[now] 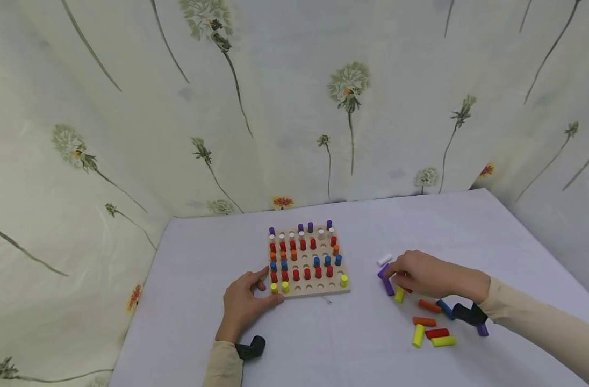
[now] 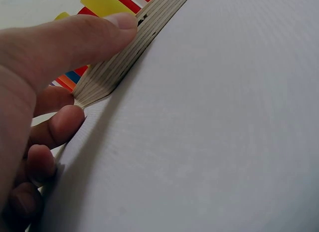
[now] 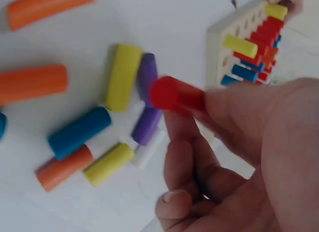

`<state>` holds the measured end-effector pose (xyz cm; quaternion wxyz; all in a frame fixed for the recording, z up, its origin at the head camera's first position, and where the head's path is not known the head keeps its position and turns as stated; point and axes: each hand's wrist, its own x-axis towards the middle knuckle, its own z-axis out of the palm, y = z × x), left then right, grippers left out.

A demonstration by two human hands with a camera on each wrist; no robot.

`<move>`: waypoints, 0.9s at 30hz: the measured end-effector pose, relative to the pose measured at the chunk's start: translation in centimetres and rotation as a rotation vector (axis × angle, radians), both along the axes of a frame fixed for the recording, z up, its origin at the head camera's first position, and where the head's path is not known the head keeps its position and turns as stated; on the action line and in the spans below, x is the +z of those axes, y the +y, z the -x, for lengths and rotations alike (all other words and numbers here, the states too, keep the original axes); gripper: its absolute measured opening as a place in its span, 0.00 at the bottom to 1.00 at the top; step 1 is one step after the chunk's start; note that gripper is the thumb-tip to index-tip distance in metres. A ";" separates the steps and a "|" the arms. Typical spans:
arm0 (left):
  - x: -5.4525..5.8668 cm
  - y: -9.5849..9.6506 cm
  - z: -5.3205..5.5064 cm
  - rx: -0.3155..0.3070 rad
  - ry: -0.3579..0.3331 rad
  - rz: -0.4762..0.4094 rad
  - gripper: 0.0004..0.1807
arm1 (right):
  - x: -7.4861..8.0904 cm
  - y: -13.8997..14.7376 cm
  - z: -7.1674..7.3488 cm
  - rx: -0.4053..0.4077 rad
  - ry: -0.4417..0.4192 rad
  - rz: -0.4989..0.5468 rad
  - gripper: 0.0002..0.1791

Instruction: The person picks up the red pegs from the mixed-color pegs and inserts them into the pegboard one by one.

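A wooden pegboard (image 1: 314, 294) stands on the table with rows of purple, white, red, orange, blue and yellow pegs upright in it, and several bare holes. My left hand (image 1: 246, 301) grips its near left corner. In the left wrist view the thumb (image 2: 112, 37) presses along the board's layered edge, and the fingers bend round the side. Right of the board, my right hand (image 1: 422, 271) is over the loose pegs. Between thumb and fingers it pinches a red peg (image 3: 177, 95), whose round end faces the right wrist camera.
Loose pegs lie scattered under and near the right hand, among them a white peg (image 1: 384, 260), a purple peg (image 1: 388, 287), a blue peg (image 1: 446, 309), an orange peg (image 1: 424, 321) and a yellow peg (image 1: 443, 341). A flowered cloth (image 1: 294, 107) hangs behind the white-covered table (image 1: 352, 344).
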<state>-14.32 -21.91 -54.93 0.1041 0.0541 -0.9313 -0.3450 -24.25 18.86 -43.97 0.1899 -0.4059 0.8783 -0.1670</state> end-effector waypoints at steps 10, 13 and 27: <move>0.2 0.1 0.0 -0.006 -0.001 0.005 0.43 | 1.1 -1.9 2.0 -0.110 0.108 0.100 0.03; 0.2 0.1 -0.1 -0.002 -0.005 0.007 0.43 | 1.2 -2.8 2.6 -0.142 0.184 0.134 0.03; 0.2 0.0 -0.1 -0.005 0.005 0.005 0.42 | 1.4 -7.8 4.8 -0.182 0.284 0.221 0.04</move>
